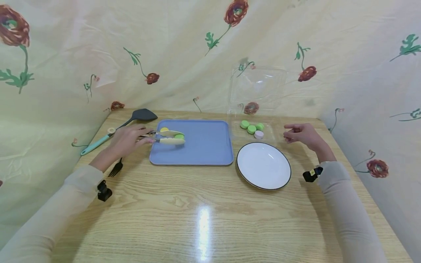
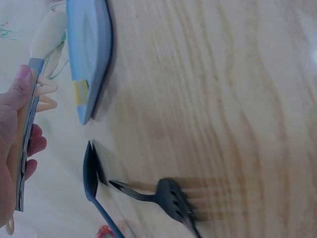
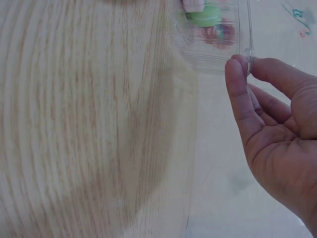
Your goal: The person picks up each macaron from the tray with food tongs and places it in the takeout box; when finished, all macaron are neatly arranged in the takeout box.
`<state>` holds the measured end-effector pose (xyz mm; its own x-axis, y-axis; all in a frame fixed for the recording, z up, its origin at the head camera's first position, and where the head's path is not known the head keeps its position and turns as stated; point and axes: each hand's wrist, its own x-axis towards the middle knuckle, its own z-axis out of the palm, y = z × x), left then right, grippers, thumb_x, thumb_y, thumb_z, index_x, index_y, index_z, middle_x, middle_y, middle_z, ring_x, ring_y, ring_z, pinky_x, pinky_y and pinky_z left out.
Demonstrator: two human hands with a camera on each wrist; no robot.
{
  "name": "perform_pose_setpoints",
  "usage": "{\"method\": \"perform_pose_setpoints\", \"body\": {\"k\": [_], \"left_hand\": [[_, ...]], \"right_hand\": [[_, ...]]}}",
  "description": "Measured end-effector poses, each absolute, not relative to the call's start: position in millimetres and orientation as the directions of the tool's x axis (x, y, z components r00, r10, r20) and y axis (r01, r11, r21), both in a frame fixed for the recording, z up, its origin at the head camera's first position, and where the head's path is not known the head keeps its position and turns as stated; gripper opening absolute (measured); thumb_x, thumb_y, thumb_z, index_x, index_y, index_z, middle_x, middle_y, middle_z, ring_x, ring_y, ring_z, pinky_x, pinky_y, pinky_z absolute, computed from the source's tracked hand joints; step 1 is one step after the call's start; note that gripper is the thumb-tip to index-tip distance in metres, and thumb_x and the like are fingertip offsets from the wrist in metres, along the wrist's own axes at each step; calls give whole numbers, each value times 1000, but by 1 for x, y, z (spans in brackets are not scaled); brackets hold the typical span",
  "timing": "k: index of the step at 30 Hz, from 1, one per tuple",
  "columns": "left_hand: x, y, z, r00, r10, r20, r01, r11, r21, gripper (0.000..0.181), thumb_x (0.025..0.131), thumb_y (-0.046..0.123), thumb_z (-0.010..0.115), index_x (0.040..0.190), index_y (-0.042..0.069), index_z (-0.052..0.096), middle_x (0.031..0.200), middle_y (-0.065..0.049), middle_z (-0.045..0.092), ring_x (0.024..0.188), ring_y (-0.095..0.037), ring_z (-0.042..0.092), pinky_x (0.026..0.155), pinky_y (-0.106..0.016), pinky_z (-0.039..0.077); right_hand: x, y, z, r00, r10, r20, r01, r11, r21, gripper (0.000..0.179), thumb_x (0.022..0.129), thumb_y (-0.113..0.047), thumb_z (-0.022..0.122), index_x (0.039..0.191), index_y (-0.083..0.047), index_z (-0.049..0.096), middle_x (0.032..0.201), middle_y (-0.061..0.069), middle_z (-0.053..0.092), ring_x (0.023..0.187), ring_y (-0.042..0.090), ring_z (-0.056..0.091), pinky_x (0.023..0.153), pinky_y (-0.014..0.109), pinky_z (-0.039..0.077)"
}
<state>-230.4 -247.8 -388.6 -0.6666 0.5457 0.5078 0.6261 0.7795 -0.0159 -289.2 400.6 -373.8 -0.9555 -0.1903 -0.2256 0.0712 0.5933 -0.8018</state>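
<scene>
My left hand point(image 1: 126, 140) grips a pair of tongs point(image 2: 29, 114) with cream tips. Between the tips sits a green macaron point(image 1: 179, 136), over the left part of the blue tray point(image 1: 207, 142). Behind the tongs, a yellow macaron point(image 1: 164, 129) is partly hidden. My right hand point(image 1: 300, 134) hovers to the right of the clear plastic box point(image 1: 271, 133), its fingers loosely bent. In the right wrist view the fingertips overlap the box's corner, but the head view shows a gap. Several green macarons point(image 1: 251, 129) and a pale pink one point(image 1: 258, 134) lie in that box.
A white plate point(image 1: 263, 166) with a dark rim stands in front of the box. The box's clear lid point(image 1: 258, 87) is raised at the back. Left of the tray lie a dark spatula point(image 1: 143, 114) with a turquoise handle and a black fork point(image 1: 116, 168). Flowered cloth surrounds the table.
</scene>
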Motion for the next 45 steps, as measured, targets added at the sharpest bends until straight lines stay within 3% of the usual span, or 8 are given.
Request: {"method": "perform_pose_setpoints", "body": {"k": [3,7,15,19,22,23,30,45], "left_hand": [[-232,-244,-384,-665,551,503,624,781,-30,51,78,34,83,122,8,76,98,-14,75,60,-24,63,44,-27,29],[-236,-237,-376,-671,554,493,622,782,-32,51,80,34,82,124,9,75,97,-12,73,58,-22,58,45,-23,22],[-250,-217,-359,-648,561,515,643,766,-26,52,82,39,80,124,7,75,102,-14,75,65,-26,66,44,-26,29],[-256,-201,-352,-635,568,524,656,754,-23,64,93,61,57,123,8,75,104,-14,75,69,-26,68,45,-30,35],[-261,-187,-350,-622,584,522,663,748,-46,83,93,73,31,123,9,75,99,-11,74,63,-22,64,46,-29,36],[-262,-182,-349,-623,588,515,663,747,-51,84,93,74,30,123,10,75,98,-10,74,61,-20,62,47,-29,35],[-271,-148,-345,-644,590,488,666,746,-24,52,89,50,72,126,13,74,94,-7,70,57,-18,53,48,-27,25],[-290,-98,-340,-641,623,449,700,714,9,53,92,49,70,131,14,71,98,-6,70,62,-18,54,51,-29,32]], "right_hand": [[-288,400,-374,-956,-191,-224,69,594,-802,59,100,-12,66,147,14,41,93,-3,74,80,2,70,84,37,61],[-288,401,-374,-955,-192,-225,70,592,-803,59,100,-12,66,147,14,42,91,-6,74,80,2,70,84,37,61],[-290,402,-376,-954,-199,-224,67,586,-807,60,100,-13,66,147,14,41,92,-4,75,80,3,70,84,38,61],[-290,402,-376,-954,-201,-222,65,586,-808,60,100,-13,66,147,14,41,93,-3,75,80,2,70,83,37,61],[-290,402,-375,-955,-199,-221,63,591,-804,61,100,-14,67,147,14,41,92,-3,75,80,2,70,83,37,61],[-291,402,-375,-955,-199,-222,63,593,-803,61,100,-14,67,148,14,41,93,-3,75,80,3,70,83,37,61],[-289,396,-369,-952,-187,-242,83,603,-793,59,100,-11,66,148,14,41,93,0,75,80,6,71,84,38,61],[-291,402,-375,-952,-185,-245,85,609,-789,61,100,-14,66,150,11,40,94,-2,74,82,6,71,85,37,61]]}}
